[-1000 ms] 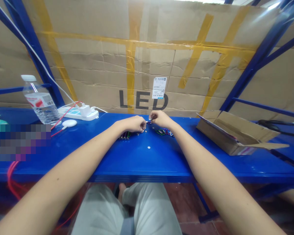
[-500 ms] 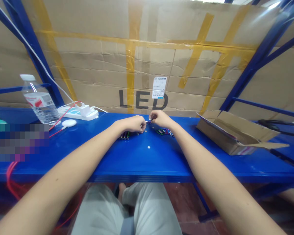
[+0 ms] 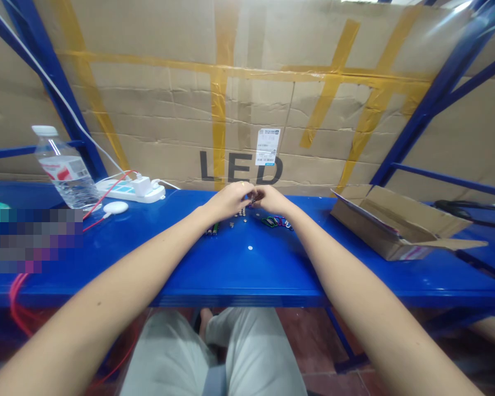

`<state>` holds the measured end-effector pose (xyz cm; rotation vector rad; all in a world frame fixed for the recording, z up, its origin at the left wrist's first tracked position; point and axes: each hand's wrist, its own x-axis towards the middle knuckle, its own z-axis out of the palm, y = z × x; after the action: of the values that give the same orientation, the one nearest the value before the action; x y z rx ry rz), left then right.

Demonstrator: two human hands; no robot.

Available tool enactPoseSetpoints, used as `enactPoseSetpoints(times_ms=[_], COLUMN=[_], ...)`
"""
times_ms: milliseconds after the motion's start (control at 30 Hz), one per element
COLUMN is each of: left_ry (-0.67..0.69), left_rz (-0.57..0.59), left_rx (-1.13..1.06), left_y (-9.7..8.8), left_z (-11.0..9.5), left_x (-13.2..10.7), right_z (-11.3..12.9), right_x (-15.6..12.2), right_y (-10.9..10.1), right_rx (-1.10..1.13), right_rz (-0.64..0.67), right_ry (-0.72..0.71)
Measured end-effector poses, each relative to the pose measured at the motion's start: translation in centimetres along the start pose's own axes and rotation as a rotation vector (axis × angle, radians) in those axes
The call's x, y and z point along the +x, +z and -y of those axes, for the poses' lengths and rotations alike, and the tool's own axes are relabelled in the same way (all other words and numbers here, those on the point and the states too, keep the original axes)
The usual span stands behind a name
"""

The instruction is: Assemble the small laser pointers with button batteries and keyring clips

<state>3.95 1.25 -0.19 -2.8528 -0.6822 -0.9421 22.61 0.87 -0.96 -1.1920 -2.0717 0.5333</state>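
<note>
My left hand (image 3: 228,199) and my right hand (image 3: 271,199) meet fingertip to fingertip just above the blue bench (image 3: 247,269), both pinched on a tiny part too small to name. Under the left hand lie a few dark pen-like cylinders (image 3: 212,230). Small coloured clips (image 3: 277,222) lie by my right wrist. Several tiny silver pieces (image 3: 241,213) are scattered below the fingers, and one lone silver disc (image 3: 250,248) sits nearer to me.
An open cardboard box (image 3: 396,223) lies at the right. A water bottle (image 3: 65,170), a white power strip (image 3: 132,190) with red and white cables and a white puck (image 3: 115,207) stand at the left. A taped cardboard wall marked LED (image 3: 239,168) backs the bench.
Both hands have lifted slightly off the bench and come together; the left hand moved right and up to touch the right hand's fingertips.
</note>
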Motion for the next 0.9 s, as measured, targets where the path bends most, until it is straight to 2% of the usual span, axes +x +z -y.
enactPoseSetpoints(times_ms=[167,300,433,533,600,700,900], left_ry=[-0.012,-0.052,-0.144,-0.225,-0.264,-0.284,-0.263], left_rz=[0.034,0.088,0.298,0.471,0.535,0.561,0.543], left_rx=[0.010,0.031,0.119,0.098,0.074,0.062,0.048], left_y=[0.0,-1.0,-2.1,-2.3,-2.2,-2.0,-1.5], left_z=[0.1,0.3,0.9,1.2,1.3,1.2,1.8], left_x=[0.0,-0.1,-0.6,-0.9,-0.9,-0.9,-1.1], right_z=[0.1,0.1,0.2,0.3,0.3,0.3,0.2], right_x=[0.0,-0.1,-0.2,-0.3,-0.3,-0.2,-0.2], right_y=[0.1,0.1,-0.1,-0.1,-0.1,-0.1,-0.1], right_rx=[0.003,0.010,-0.021,-0.029,-0.031,-0.036,-0.043], right_rz=[0.005,-0.006,-0.029,-0.032,-0.034,-0.037,-0.037], right_ry=[0.006,0.048,0.091,0.102,0.101,0.096,0.084])
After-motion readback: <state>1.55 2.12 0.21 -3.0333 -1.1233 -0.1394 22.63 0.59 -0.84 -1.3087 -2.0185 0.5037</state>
